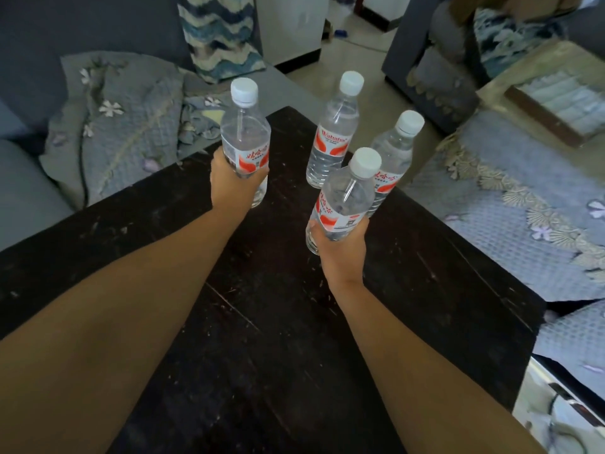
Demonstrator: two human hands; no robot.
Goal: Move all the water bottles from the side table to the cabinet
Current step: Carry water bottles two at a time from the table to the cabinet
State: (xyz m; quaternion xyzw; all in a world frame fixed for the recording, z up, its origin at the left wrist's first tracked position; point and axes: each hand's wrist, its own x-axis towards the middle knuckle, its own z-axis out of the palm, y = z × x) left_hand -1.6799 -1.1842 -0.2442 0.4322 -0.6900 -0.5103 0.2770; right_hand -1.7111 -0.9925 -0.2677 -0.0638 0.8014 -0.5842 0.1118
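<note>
Four water bottles are showing, all clear with white caps and red-and-white labels. Two are standing upright on the dark side table (pixel 262 322) near its far corner: the far bottle (pixel 332 139) and, just right of it, the rear bottle (pixel 394 152), which is being partly hidden by the one I am holding in front of it. Grey sofas with flowered quilted covers (pixel 124 126) are flanking the table on the left and right; a patterned cushion (pixel 217 34) is leaning behind. My left hand (pixel 234 185) is gripping the left bottle (pixel 245 139) round its lower body, upright. My right hand (pixel 343 247) is gripping the right bottle (pixel 343 201) low down, tilted slightly. Both forearms are reaching forward over the tabletop.
</note>
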